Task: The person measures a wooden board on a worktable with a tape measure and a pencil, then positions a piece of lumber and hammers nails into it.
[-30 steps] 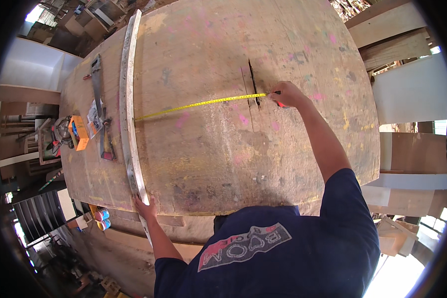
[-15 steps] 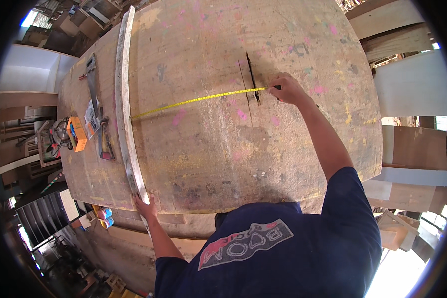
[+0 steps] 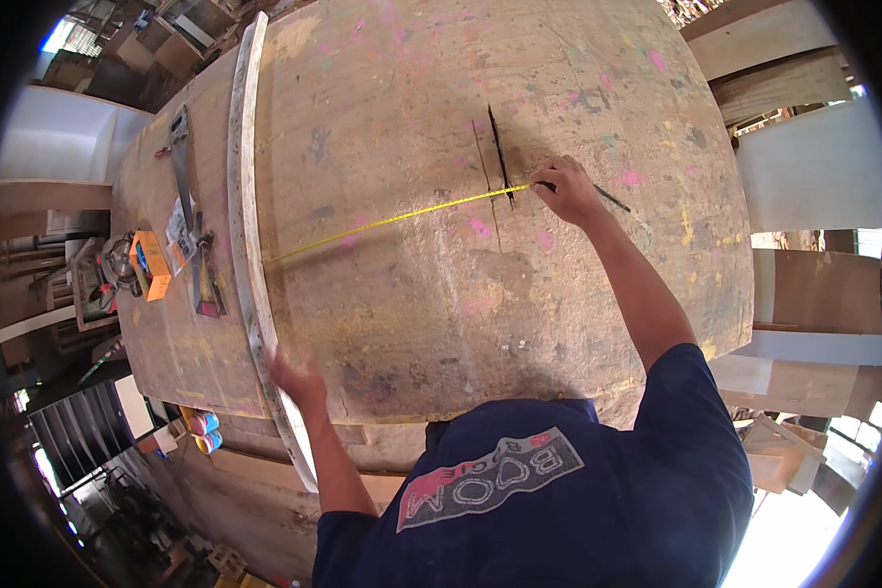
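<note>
A yellow tape measure (image 3: 416, 210) stretches across a large worn board (image 3: 392, 323), from a long pale straightedge (image 3: 255, 294) on the left to my right hand (image 3: 568, 191). That hand is closed on the tape's right end; a dark part shows at the fingertips, and the rest is hidden by the hand. Beside it, a thin dark stick-like thing (image 3: 612, 198) lies on the board. My left hand (image 3: 299, 380) is beside the near part of the straightedge, its fingers smeared by motion. Whether it touches the straightedge I cannot tell.
A handsaw (image 3: 180, 162), an orange box (image 3: 151, 265) and a circular saw (image 3: 120, 263) are along the left side. Dark cracks (image 3: 500, 147) split the board near my right hand. Wooden panels (image 3: 804, 157) stand to the right. Paint cans (image 3: 206, 431) are below the near left edge.
My left hand has moved up along the straightedge. The tape's left end has shifted nearer to me, and my right hand slightly nearer too, uncovering the dark stick-like thing.
</note>
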### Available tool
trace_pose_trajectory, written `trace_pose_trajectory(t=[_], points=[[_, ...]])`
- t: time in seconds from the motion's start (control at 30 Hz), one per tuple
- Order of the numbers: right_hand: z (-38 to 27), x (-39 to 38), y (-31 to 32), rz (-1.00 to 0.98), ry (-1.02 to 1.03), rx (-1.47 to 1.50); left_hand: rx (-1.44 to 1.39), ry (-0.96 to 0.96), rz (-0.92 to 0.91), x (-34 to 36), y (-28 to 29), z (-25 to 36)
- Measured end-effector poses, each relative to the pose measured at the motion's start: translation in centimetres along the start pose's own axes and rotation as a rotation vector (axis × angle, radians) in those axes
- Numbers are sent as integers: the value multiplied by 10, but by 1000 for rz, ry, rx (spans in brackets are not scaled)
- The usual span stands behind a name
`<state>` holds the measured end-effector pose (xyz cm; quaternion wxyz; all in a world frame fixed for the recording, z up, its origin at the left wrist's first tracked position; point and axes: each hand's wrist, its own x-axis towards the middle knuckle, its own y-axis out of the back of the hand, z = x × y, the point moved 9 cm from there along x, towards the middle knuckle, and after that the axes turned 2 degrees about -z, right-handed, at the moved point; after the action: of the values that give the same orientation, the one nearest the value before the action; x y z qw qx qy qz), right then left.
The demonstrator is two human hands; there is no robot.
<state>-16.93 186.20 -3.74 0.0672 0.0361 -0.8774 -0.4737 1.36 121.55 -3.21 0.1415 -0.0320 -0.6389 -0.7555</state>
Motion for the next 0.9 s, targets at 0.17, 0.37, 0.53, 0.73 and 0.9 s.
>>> trace_pose_trajectory(t=[0.17, 0.37, 0.53, 0.73, 0.9], points=[[-1, -3, -3, 11, -72, -97, -312, -400, -149, 96, -48, 216], [-19, -7, 1, 130, -60, -150, -209, -423, -119, 152, -90, 262], [6, -21, 16, 100, -106, -156, -218, -494, -78, 165, -87, 271], [64, -43, 62, 59, -186, -200, -169, -425, -226, 182, -103, 257], [111, -59, 103, 129, -238, -158, -107, -413, -182, 202, -92, 243]])
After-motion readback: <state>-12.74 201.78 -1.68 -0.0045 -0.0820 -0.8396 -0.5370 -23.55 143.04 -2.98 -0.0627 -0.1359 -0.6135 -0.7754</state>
